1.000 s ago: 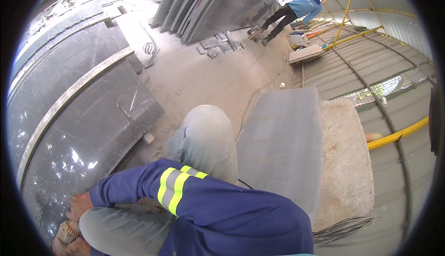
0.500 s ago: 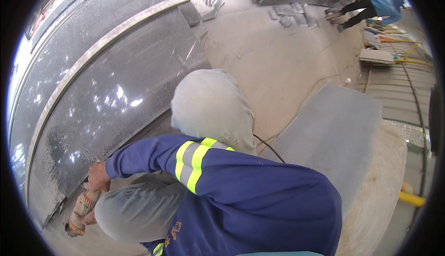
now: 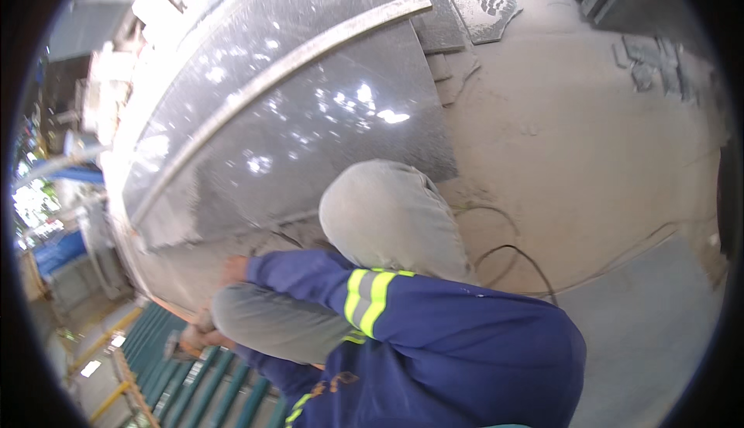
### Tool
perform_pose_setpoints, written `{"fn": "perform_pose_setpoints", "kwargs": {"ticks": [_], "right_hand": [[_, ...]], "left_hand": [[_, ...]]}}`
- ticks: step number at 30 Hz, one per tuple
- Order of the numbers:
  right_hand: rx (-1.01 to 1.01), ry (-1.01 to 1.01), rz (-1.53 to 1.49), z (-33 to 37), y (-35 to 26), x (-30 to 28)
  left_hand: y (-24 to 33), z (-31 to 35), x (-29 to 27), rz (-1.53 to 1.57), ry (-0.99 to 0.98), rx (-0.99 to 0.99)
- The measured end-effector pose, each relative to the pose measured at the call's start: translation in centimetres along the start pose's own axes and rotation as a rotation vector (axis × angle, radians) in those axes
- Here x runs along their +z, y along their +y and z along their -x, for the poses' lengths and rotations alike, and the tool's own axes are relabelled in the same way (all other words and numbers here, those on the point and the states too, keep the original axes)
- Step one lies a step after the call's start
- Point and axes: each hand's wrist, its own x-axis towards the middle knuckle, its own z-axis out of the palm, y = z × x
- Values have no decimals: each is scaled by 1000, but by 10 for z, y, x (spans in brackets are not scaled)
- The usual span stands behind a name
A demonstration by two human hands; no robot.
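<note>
Stone slab, dark and polished, fills the frame from 9 to 1 o'clock; it mirrors bright highlights and carries a pale grey strip laid diagonally across it.

Progress, judged: work sits at the slab's near edge, about 8 o'clock, where the surface turns dull and dusty against the glossy field above. That points to edge work under way, most of the edge still unworked; extent cannot be fixed from this view.

Left hand, 8 o'clock, is clenched round a small tool, too blurred to identify. Right hand lies just above it at the slab edge; finger state cannot be told.

Blue sleeve with a yellow-green reflective band; grey-trousered knee at centre. A thin dark cable loops over the dusty concrete floor at 3 o'clock. Green ribbed rollers at 7 o'clock.
</note>
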Motion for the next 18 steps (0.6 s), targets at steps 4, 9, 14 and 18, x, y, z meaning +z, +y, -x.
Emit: {"fn": "perform_pose_setpoints", "kwargs": {"ticks": [4, 9, 14, 18], "right_hand": [[194, -330, 143, -15, -6, -27], [209, -177, 276, 3, 31, -46], [360, -500, 295, 7, 48, -212], [417, -451, 749, -34, 117, -309]], "left_hand": [[-7, -28, 11, -15, -34, 12], [-33, -78, 47, 1, -103, 6], [-69, -110, 71, 67, -107, -66], [-84, -116, 83, 105, -104, -77]]}}
